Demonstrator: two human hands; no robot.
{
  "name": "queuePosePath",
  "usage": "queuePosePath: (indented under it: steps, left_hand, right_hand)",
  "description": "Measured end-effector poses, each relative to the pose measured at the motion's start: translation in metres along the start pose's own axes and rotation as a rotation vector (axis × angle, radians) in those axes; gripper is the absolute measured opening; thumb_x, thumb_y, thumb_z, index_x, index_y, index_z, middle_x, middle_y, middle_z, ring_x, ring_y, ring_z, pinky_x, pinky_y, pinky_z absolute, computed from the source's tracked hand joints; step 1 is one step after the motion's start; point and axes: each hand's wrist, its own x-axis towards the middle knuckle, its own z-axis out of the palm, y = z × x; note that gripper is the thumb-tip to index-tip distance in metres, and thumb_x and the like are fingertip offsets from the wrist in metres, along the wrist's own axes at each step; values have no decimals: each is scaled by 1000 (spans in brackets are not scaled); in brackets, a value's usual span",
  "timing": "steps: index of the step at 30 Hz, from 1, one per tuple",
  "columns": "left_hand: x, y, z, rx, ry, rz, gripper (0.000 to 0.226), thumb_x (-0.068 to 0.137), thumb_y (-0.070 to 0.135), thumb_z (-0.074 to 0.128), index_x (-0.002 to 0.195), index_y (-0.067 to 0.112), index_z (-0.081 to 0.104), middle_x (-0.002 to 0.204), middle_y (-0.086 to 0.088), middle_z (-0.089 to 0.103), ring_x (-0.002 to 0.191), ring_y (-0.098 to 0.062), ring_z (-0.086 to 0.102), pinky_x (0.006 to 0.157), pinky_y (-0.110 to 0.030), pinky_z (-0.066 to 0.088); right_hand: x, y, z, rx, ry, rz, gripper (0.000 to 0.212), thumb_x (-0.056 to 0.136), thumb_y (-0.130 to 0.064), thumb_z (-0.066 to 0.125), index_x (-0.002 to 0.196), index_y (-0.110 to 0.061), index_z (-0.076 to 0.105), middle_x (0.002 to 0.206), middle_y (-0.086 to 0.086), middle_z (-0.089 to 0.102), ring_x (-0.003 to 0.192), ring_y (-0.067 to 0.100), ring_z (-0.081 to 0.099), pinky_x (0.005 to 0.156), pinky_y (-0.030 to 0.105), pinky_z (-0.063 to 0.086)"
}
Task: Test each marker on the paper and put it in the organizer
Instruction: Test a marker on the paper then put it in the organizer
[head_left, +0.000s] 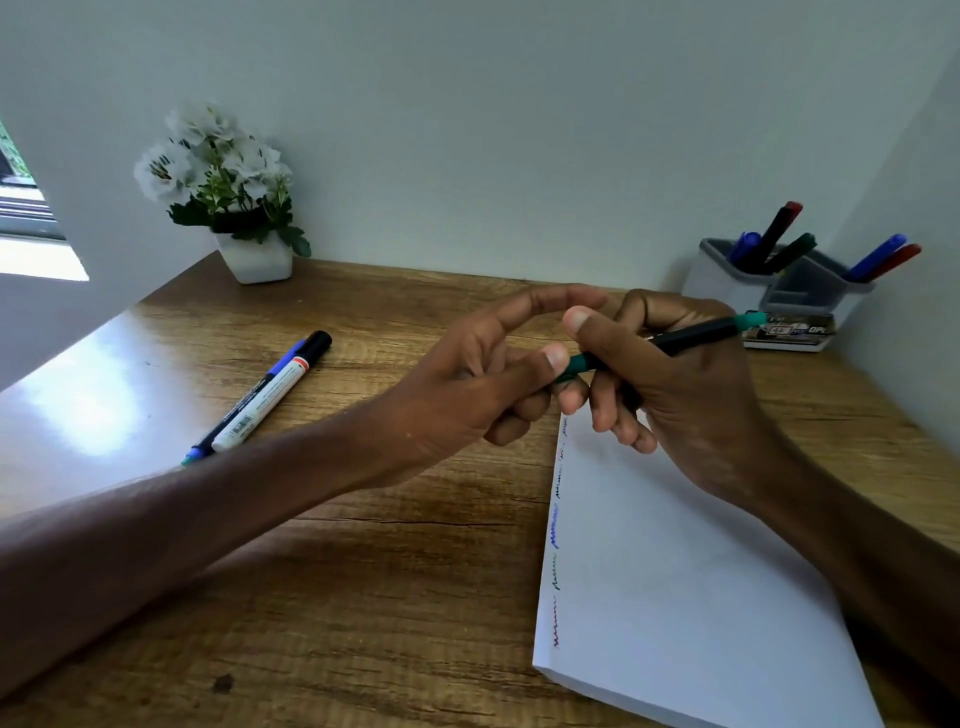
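While our right grip (691, 400) clasps the marker (691, 332), its axis runs left toward our left grip (467, 379), pinching the cap (574, 364).

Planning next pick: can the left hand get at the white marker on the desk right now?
Likely yes, once freed: the left hand is pinching the green marker. The white marker lies uncovered on the desk, left of that forearm, beside a blue marker.
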Motion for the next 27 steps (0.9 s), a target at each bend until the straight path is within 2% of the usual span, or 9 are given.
queuePosePath:
  steps: [3, 6, 10, 13, 15, 17, 20, 21, 27]
  left_hand:
    - [1, -2, -3, -5, -13, -1, 45, 106, 11, 47, 150, 19, 44, 72, -12, 48, 51, -8, 30, 45, -19, 29]
    - [6, -4, -5, -29, -3, -31, 40, 104, 14, 50, 144, 14, 49, 76, -3, 62, 53, -8, 32, 45, -18, 29]
    - [11, -8, -7, 103, 231, -39, 34, 92, 25, 62, 120, 6, 66, 81, -5, 75, 54, -9, 42, 43, -19, 36]
    - [11, -8, -17, 249, 367, 34, 27, 90, 27, 68, 109, 8, 72, 85, -8, 77, 55, -14, 45, 44, -21, 41]
    - [16, -2, -18, 345, 401, 109, 23, 89, 29, 71, 105, 13, 75, 85, -7, 78, 55, -15, 50, 47, -22, 43]
    - [24, 4, -13, 448, 415, 198, 19, 88, 29, 75, 100, 15, 77, 81, -1, 77, 57, -10, 58, 51, -20, 46]
    - [44, 13, 4, 622, 439, 288, 13, 88, 31, 80, 95, 20, 80, 79, 6, 76, 71, -13, 70, 60, -29, 55]
    - [52, 18, 10, 657, 447, 317, 11, 88, 31, 81, 95, 22, 81, 79, 8, 76, 73, -13, 71, 60, -28, 54]
    - [102, 48, 42, 766, 426, 495, 14, 91, 31, 78, 96, 19, 83, 81, 11, 78, 76, -7, 72, 57, -24, 58]
  right_hand:
    - [3, -1, -4, -28, -44, -18, 33, 96, -11, 66, 70, 8, 55, 53, 21, 64, 29, 25, 51, 32, 21, 38]
    - [8, -4, -15, -63, -93, -11, 32, 93, -14, 70, 75, 11, 61, 58, 22, 66, 35, 30, 54, 36, 25, 43]
    - [13, -4, -40, -109, -27, 30, 27, 87, -25, 75, 88, 2, 77, 65, 18, 69, 49, 27, 58, 44, 29, 49]
    - [17, -2, -60, -182, 23, 29, 22, 85, -22, 78, 99, -6, 80, 80, 9, 77, 67, 18, 70, 55, 27, 57]
    - [21, -3, -71, -373, 9, -26, 18, 84, -22, 80, 100, -14, 82, 89, -4, 81, 82, 9, 75, 68, 22, 59]
    - [23, -4, -75, -562, -74, -103, 19, 84, -26, 81, 101, -19, 82, 92, -10, 81, 84, 6, 76, 74, 20, 58]
    - [23, -9, -72, -595, -127, -186, 22, 84, -21, 82, 105, -16, 81, 97, -8, 80, 86, 1, 75, 77, 15, 55]
    - [24, -11, -71, -601, -123, -204, 22, 83, -20, 82, 105, -16, 81, 97, -8, 80, 87, 0, 74, 78, 14, 54]
    - [27, -25, -93, -620, 118, -296, 15, 87, -24, 79, 100, -16, 79, 92, -9, 78, 86, 4, 74, 76, 25, 61]
